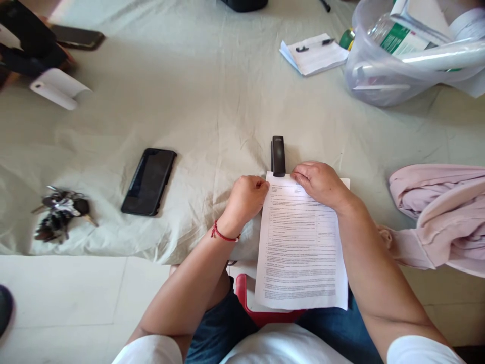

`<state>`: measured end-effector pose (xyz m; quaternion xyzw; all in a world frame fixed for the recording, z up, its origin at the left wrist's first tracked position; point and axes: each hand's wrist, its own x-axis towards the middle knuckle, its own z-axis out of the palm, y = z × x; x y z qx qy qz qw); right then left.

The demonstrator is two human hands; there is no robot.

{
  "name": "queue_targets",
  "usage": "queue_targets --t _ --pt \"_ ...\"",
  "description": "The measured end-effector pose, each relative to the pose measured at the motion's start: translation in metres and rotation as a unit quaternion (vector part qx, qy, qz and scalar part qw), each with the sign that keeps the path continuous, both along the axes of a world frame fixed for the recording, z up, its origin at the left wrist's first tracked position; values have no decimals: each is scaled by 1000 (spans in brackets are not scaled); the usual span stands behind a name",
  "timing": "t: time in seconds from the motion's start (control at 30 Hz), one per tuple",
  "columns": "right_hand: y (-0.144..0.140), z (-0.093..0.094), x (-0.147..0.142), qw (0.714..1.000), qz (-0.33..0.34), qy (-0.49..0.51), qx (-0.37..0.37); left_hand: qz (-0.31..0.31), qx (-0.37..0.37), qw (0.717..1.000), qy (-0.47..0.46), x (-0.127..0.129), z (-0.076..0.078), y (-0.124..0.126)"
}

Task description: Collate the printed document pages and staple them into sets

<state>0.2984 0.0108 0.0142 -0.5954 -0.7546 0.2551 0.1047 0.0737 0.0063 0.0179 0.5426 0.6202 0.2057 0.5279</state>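
A printed sheet of paper (303,253), perhaps several sheets stacked, extends from the cloth-covered surface down over my lap. My left hand (248,196) pinches its upper left edge, fingers closed. On the upper right part of the paper lies my right hand (320,182), its fingers curled together at the top edge; the fingertips are partly hidden. Between the two hands a black stapler (278,155) rests on the cloth, its near end meeting the top edge of the paper. Neither hand touches the stapler.
Left of my hands lie a black smartphone (149,182) and a bunch of keys (63,211). A pink cloth item (450,212) is at the right. Behind stand a full translucent plastic tub (379,83) and folded papers with a pen (314,58). Another phone (78,38) lies far left.
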Motion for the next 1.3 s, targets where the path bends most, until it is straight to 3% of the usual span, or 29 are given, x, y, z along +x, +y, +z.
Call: queue_targets --t 0.27,0.43,0.6,0.8,0.97,1.3 --pt "-1 -1 2 999 8 5 37 17 -36 999 11 4 12 -3" --pt "-5 2 0 994 8 37 105 23 -17 999 -32 4 4 -2" --pt "-12 16 -7 982 10 53 183 20 -20 999 -18 3 0 0" --pt "-27 25 -16 983 56 8 177 13 -14 999 -36 3 2 0" --pt "-41 34 -23 985 41 -72 154 18 -16 998 -52 3 3 -2" --pt "-47 36 -35 983 54 -103 141 15 -11 999 -49 2 1 -2"
